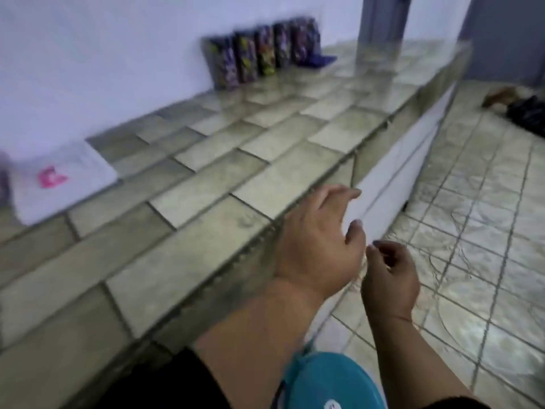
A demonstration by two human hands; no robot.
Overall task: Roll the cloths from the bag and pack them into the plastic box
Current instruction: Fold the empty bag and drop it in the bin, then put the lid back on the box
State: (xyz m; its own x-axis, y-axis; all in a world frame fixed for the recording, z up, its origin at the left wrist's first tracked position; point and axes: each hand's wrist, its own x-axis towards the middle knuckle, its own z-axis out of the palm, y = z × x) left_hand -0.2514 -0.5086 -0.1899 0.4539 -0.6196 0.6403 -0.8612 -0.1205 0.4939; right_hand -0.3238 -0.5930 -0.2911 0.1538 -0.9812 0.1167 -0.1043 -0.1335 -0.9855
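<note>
My left grip (318, 240) hangs over the front edge of the tiled tabletop (177, 231). The back of the hand faces my camera, and the fingers are loose, spread and holding nothing. My right grip (389, 276) is just beside it, past the edge and above the tiled floor (486, 261). Its fingers are curled inward, with thumb and forefinger close together. The blur keeps me from telling whether they pinch anything.

The task's things are all well apart from both grips. A white bag (65, 178) with a pink mark lies flat at the left end of the tabletop, against the back edge where the wall (103, 69) meets it. Farther along that back edge stands a row of patterned cloths (259, 57), dark with purple and yellow print, upright and side by side against the wall. They are too smeared for me to count surely. At the far end of the tabletop I make out a clear plastic box (413, 63), with the tiles showing through its walls. I cannot tell what it holds.

A teal round thing (333, 382) sits at the bottom of my view between the two forearms. A dark heap (528, 113) lies on the floor at the far right.
</note>
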